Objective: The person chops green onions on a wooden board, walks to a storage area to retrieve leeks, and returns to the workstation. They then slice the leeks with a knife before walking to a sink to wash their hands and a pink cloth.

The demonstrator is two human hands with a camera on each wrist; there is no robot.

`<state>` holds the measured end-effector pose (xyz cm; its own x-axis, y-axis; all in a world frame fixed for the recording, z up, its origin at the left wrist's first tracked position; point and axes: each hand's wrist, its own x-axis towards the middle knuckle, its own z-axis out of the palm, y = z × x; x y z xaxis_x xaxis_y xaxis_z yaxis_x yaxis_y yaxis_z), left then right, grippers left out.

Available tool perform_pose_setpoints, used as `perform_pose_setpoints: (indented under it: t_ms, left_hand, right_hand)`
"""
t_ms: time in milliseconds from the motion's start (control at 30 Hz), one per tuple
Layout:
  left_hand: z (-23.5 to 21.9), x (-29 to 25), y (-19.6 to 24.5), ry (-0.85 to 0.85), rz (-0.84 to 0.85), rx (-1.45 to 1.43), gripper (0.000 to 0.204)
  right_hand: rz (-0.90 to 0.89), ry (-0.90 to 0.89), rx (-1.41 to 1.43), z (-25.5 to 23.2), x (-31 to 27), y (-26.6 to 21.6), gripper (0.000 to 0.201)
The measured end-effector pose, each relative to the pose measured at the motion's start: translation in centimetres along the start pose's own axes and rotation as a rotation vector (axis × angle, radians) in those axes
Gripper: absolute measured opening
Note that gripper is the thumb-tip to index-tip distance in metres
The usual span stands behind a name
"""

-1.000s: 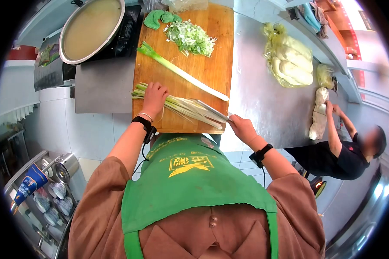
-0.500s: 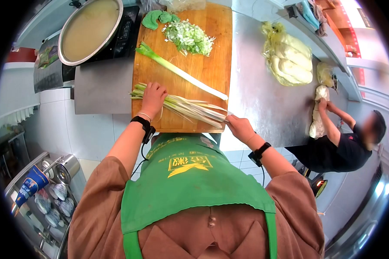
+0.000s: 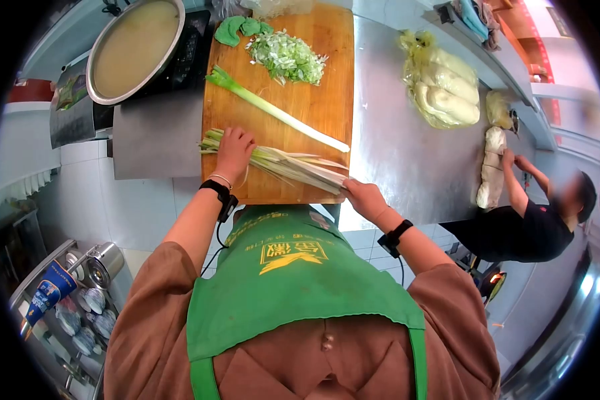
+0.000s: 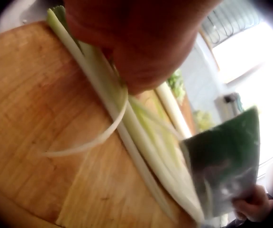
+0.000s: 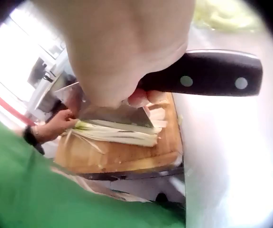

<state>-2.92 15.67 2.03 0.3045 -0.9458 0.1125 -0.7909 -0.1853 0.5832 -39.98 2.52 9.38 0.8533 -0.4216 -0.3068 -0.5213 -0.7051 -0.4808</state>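
Observation:
On the wooden cutting board (image 3: 313,113) lies a bunch of long leek strips (image 3: 297,170), split lengthwise, white ends toward the right. My left hand (image 3: 235,152) holds them down near their green ends. The right hand (image 3: 367,199) grips a cleaver by its dark riveted handle (image 5: 217,73) at the board's right edge. Its wide blade (image 4: 226,159) stands upright along the strips in the left wrist view, while in the head view it is nearly edge-on. Beyond the bunch rests one whole leek (image 3: 280,112), and behind it a heap of chopped leek (image 3: 290,59).
Green scraps (image 3: 230,31) lie at the board's far left corner. A large pan of cloudy liquid (image 3: 137,50) stands on a black cooker (image 3: 193,57). To the right, a bag of pale dough-like rolls (image 3: 447,87) sits on the steel counter (image 3: 387,120). Another person (image 3: 540,220) works there.
The cleaver blade, visible across the strips a second ago, has turned nearly edge-on in the head view as the right hand shifted slightly left. The left hand stays on the bunch.

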Motion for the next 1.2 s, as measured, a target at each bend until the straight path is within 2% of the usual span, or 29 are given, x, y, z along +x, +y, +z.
perform_pose_setpoints:
  t_ms: [67, 300, 433, 500, 533, 600, 633, 667, 700, 733, 767, 833, 900, 933, 967, 1033, 1100, 1133, 1167, 1200]
  left_hand:
    - [-0.2, -0.1, 0.2, -0.002, -0.003, -0.01, 0.012]
    - [0.0, 0.0, -0.1, -0.004, -0.005, 0.008, 0.011]
    - [-0.2, 0.1, 0.1, 0.0, -0.009, 0.003, 0.011]
    - [-0.4, 0.1, 0.1, -0.017, 0.008, -0.025, 0.01]
    - [-0.3, 0.0, 0.2, -0.016, 0.01, -0.026, 0.01]
    - [-0.3, 0.1, 0.4, 0.044, -0.017, -0.025, 0.013]
    - [-0.9, 0.2, 1.2, 0.048, -0.008, -0.02, 0.013]
    - [-1.6, 0.2, 3.0, 0.097, 0.143, 0.024, 0.015]
    - [-1.8, 0.1, 4.8, 0.143, 0.292, 0.066, 0.018]
    - [-1.1, -0.1, 6.3, 0.081, 0.415, -0.047, 0.02]
    - [-0.4, -0.1, 7.9, 0.019, 0.534, -0.159, 0.021]
    - [-0.5, 0.4, 11.9, 0.023, 0.663, -0.198, 0.023]
    - [0.4, 0.7, 12.4, -0.04, 0.672, -0.19, 0.024]
    - [1.2, 0.7, 12.2, -0.102, 0.676, -0.184, 0.024]
    - [1.7, 0.7, 11.6, -0.24, 0.634, -0.083, 0.022]
    - [2.8, 0.2, 9.5, -0.276, 0.606, 0.02, 0.02]
    - [3.3, -0.4, 8.1, -0.307, 0.579, 0.127, 0.018]
    - [3.4, -1.0, 7.9, -0.292, 0.514, 0.112, 0.018]
    - [3.3, -1.2, 8.1, -0.278, 0.452, 0.096, 0.018]
    - [3.4, -1.6, 8.5, -0.283, 0.459, 0.093, 0.018]
  right_hand:
    - [0.036, -0.031, -0.025, -2.1, 0.0, -1.9, 0.014]
    - [0.008, -0.029, -0.088, 1.4, 0.3, -1.3, 0.014]
    - [-0.019, -0.049, -0.054, -1.1, 0.0, -0.6, 0.015]
    - [0.01, 0.075, 0.146, -3.0, -0.6, -1.4, 0.015]
    - [0.011, 0.077, 0.144, -3.1, -0.8, -1.3, 0.015]
    - [0.244, 0.052, 0.352, -3.0, -0.8, -0.9, 0.022]
    - [0.287, 0.082, 0.482, -2.3, -0.6, -0.8, 0.029]
    - [0.284, 0.094, 0.483, -2.5, -0.2, -1.6, 0.029]
    - [0.373, 0.098, 0.7, -2.9, 0.3, -3.0, 0.03]
    - [0.462, 0.095, 0.918, -3.3, 0.7, -4.2, 0.032]
    - [0.571, 0.049, 0.939, -3.4, 1.1, -4.8, 0.031]
    - [0.581, 0.027, 1.004, -3.5, 1.8, -5.6, 0.031]
    - [0.575, 0.014, 1.08, -3.4, 2.1, -6.3, 0.03]
    - [0.581, 0.017, 1.083, -3.6, 2.0, -6.4, 0.03]
    - [0.593, 0.019, 1.058, -3.9, 2.0, -6.4, 0.031]
    - [0.61, 0.026, 1.034, -3.9, 1.6, -6.0, 0.031]
    - [0.549, 0.211, 0.957, -3.3, 1.1, -4.7, 0.025]
    - [0.553, 0.217, 0.958, -3.0, 0.7, -3.7, 0.025]
    - [0.423, 0.341, 0.658, -2.6, 0.3, -2.7, 0.022]
    - [0.294, 0.45, 0.357, -2.1, -0.2, -2.0, 0.019]
